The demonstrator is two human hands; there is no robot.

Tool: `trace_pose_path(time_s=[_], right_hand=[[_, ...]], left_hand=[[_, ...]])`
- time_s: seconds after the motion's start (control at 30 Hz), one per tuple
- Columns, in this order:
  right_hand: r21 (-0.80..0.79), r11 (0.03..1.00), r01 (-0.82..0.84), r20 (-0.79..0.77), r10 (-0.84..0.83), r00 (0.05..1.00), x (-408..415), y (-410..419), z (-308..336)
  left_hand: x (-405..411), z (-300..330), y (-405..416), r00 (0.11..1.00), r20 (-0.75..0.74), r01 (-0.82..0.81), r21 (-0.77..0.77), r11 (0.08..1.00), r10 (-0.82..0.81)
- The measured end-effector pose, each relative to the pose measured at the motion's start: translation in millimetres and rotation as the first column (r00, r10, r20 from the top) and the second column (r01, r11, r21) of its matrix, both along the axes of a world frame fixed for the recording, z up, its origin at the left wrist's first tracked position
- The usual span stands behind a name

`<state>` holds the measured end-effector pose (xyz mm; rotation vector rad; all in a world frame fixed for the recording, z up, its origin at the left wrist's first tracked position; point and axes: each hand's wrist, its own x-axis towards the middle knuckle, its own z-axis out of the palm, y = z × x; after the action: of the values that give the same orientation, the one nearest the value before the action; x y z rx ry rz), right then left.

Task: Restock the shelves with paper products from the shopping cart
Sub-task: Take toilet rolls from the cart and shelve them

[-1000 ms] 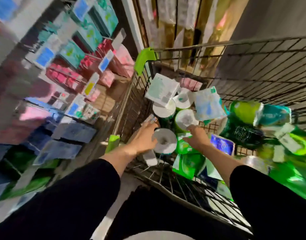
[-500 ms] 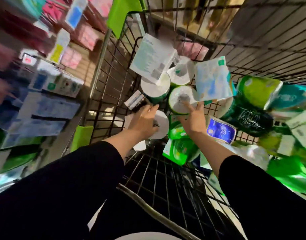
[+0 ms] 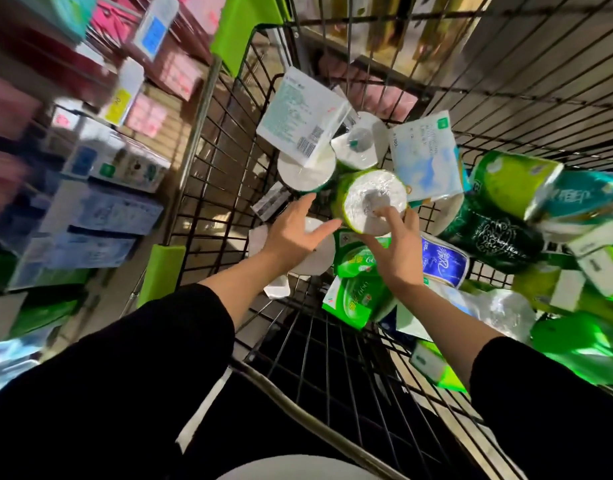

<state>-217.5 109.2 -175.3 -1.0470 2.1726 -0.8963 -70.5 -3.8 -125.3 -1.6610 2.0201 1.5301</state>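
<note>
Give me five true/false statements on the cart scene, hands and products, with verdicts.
1. The right hand holds a green-wrapped paper roll. True.
2. The left hand grips the blue and white tissue pack. False: it reaches, fingers spread, beside the roll and grips nothing.
3. The wire cart is empty. False: it holds many packs and rolls.
4. A white pack with a barcode leans on the rolls at the far end. True.
5. Both arms wear white sleeves. False: the sleeves are black.
</note>
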Motion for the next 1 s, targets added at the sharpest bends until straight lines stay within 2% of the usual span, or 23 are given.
trace_pose_path(time_s=[0.1, 0.2, 0.27, 0.37, 0.43, 0.53, 0.7, 0.8, 0.9, 1.0], right_hand=[[-0.087, 0.995, -0.041, 0.008, 0.042, 0.999, -1, 7, 13], [-0.131, 0.987, -0.087, -0.012, 0.087, 0.996, 2, 12, 22], [-0.161, 0.982, -0.103, 0.019, 0.107, 0.994, 5, 17, 26], [-0.211, 0.969, -0.13, 0.082, 0.15, 0.985, 13, 24, 33], [-0.22, 0.963, -0.155, 0.114, 0.183, 0.977, 17, 29, 36], [-0.158, 0.965, -0.209, 0.201, 0.238, 0.95, 21, 33, 42], [0.018, 0.989, -0.15, 0.249, 0.141, 0.958, 25, 35, 31], [0.182, 0.962, -0.206, 0.264, 0.154, 0.952, 30, 24, 13], [0.284, 0.923, -0.261, 0.306, 0.171, 0.937, 42, 5, 1], [0.297, 0.923, -0.243, 0.357, 0.129, 0.925, 55, -17, -4]], left_hand=[[-13, 15, 5, 0.982, -0.113, -0.132, 0.167, 0.977, 0.152], [-15, 18, 9, 0.969, -0.094, -0.204, 0.213, 0.955, 0.228], [-11, 20, 10, 0.942, -0.069, -0.295, 0.295, 0.909, 0.328], [-2, 25, 13, 0.928, -0.1, -0.307, 0.343, 0.888, 0.36], [1, 32, 14, 0.934, -0.126, -0.298, 0.238, 0.924, 0.334], [2, 48, 11, 0.979, -0.083, -0.194, -0.094, 0.976, 0.186], [31, 62, -1, 0.992, 0.002, -0.119, -0.376, 0.919, 0.129], [45, 80, 1, 0.98, 0.19, 0.06, -0.545, 0.836, 0.054], [55, 90, 5, 0.953, 0.297, 0.206, -0.492, 0.846, -0.06], [62, 85, 4, 0.91, 0.381, 0.35, -0.491, 0.798, -0.165]])
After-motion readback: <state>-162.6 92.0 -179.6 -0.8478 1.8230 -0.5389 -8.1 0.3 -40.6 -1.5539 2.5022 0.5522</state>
